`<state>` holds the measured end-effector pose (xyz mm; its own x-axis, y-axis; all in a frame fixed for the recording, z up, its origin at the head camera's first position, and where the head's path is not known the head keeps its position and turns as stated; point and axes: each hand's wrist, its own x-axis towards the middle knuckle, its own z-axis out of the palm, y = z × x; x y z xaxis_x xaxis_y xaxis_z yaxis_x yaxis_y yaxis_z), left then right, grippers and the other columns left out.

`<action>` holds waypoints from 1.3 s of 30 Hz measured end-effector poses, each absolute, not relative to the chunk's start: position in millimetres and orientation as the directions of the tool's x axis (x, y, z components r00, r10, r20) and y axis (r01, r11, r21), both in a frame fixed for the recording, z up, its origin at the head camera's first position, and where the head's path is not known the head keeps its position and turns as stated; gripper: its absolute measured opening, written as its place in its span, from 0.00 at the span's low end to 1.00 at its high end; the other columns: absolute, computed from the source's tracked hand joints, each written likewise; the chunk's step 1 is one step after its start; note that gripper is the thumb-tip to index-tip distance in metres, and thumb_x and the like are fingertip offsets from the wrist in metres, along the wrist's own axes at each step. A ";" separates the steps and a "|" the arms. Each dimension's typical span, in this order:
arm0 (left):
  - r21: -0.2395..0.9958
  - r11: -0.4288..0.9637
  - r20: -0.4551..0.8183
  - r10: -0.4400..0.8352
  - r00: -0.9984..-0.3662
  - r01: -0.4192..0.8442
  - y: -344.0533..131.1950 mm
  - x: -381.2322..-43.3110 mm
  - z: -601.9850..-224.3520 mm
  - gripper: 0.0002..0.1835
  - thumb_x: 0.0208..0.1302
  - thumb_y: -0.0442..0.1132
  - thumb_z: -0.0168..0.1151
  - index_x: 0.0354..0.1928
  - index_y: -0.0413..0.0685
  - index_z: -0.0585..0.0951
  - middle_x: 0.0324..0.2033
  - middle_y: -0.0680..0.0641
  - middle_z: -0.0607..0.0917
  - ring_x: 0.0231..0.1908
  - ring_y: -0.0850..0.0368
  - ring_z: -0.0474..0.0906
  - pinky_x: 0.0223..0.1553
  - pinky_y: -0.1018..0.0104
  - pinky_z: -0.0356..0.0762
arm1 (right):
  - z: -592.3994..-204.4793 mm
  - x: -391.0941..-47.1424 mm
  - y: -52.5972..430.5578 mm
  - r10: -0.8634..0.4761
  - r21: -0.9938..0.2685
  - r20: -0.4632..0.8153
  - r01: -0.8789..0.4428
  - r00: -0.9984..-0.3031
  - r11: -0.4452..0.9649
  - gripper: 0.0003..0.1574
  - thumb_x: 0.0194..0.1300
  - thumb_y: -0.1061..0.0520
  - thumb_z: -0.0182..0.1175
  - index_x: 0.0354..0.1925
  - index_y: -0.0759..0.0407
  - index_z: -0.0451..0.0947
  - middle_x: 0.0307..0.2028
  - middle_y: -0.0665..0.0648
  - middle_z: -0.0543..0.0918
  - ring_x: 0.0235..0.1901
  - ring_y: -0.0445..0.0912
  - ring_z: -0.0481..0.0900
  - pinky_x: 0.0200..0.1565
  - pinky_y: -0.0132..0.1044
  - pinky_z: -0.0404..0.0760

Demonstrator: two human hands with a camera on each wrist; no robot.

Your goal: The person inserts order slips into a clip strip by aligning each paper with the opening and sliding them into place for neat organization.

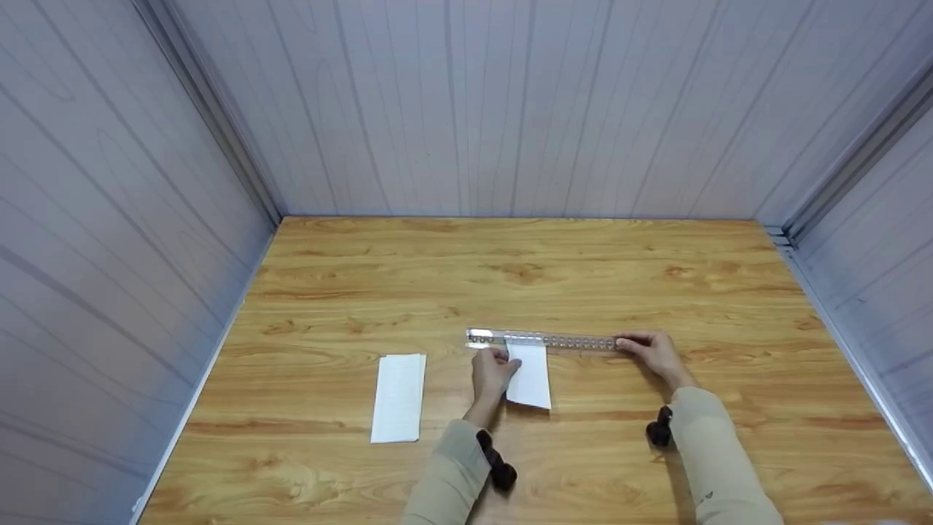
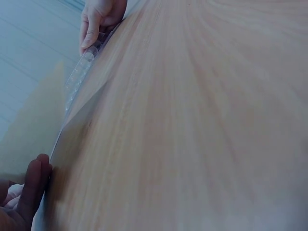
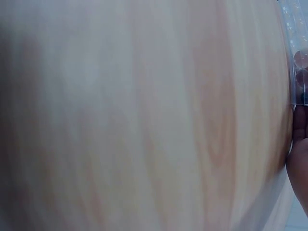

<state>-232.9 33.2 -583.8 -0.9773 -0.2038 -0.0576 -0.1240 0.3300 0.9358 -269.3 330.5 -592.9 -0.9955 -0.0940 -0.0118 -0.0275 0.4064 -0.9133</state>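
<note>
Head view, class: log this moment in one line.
left hand: holds white paper; right hand: grips clear ruler at right end; white paper's top: at clear ruler; other papers: on table, left

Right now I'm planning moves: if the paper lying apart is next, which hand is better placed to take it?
Probably the left hand: it is nearer the separate paper, though it holds another paper at the ruler and should release that first. The right hand grips the ruler's right end, farther away.
</note>
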 end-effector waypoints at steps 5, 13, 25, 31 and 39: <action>0.940 0.325 -0.035 -0.207 -0.978 -0.103 33.2 -231.3 -584.5 0.07 0.42 0.29 0.67 0.23 0.35 0.77 0.18 0.48 0.77 0.21 0.59 0.74 0.23 0.69 0.72 | -593.4 -269.1 330.8 -0.096 -0.920 -0.004 -0.034 -0.995 0.391 0.20 0.54 0.56 0.62 0.41 0.71 0.78 0.37 0.63 0.81 0.35 0.34 0.77 0.38 0.25 0.73; 0.942 0.317 -0.045 -0.217 -0.975 -0.114 34.2 -229.7 -585.3 0.07 0.43 0.29 0.67 0.24 0.35 0.77 0.18 0.49 0.78 0.21 0.59 0.75 0.23 0.69 0.73 | -594.1 -269.2 330.7 -0.101 -0.910 0.027 -0.066 -0.995 0.408 0.19 0.54 0.55 0.62 0.40 0.69 0.79 0.37 0.64 0.81 0.35 0.34 0.76 0.39 0.25 0.72; 0.937 0.324 -0.066 -0.206 -0.976 -0.131 40.1 -231.3 -585.6 0.06 0.43 0.30 0.67 0.22 0.38 0.78 0.18 0.49 0.78 0.21 0.60 0.75 0.23 0.69 0.73 | -594.0 -268.7 330.6 -0.099 -0.919 0.019 -0.056 -0.995 0.390 0.19 0.54 0.56 0.61 0.40 0.70 0.78 0.38 0.65 0.80 0.35 0.35 0.76 0.38 0.25 0.72; 0.940 0.316 -0.065 -0.199 -0.978 -0.127 42.7 -231.7 -585.5 0.06 0.43 0.29 0.67 0.22 0.37 0.78 0.17 0.50 0.78 0.20 0.61 0.74 0.23 0.70 0.72 | -592.9 -268.6 330.1 -0.101 -0.912 0.023 -0.063 -0.995 0.405 0.19 0.54 0.56 0.62 0.41 0.70 0.78 0.38 0.65 0.81 0.35 0.35 0.76 0.39 0.24 0.72; 0.945 0.300 -0.079 -0.187 -0.979 -0.133 44.4 -231.6 -584.4 0.06 0.43 0.29 0.66 0.21 0.38 0.77 0.16 0.50 0.77 0.20 0.61 0.73 0.22 0.71 0.71 | -591.3 -268.3 330.4 -0.105 -0.926 -0.033 -0.009 -0.994 0.377 0.22 0.55 0.55 0.61 0.43 0.71 0.77 0.39 0.64 0.80 0.35 0.34 0.76 0.37 0.27 0.74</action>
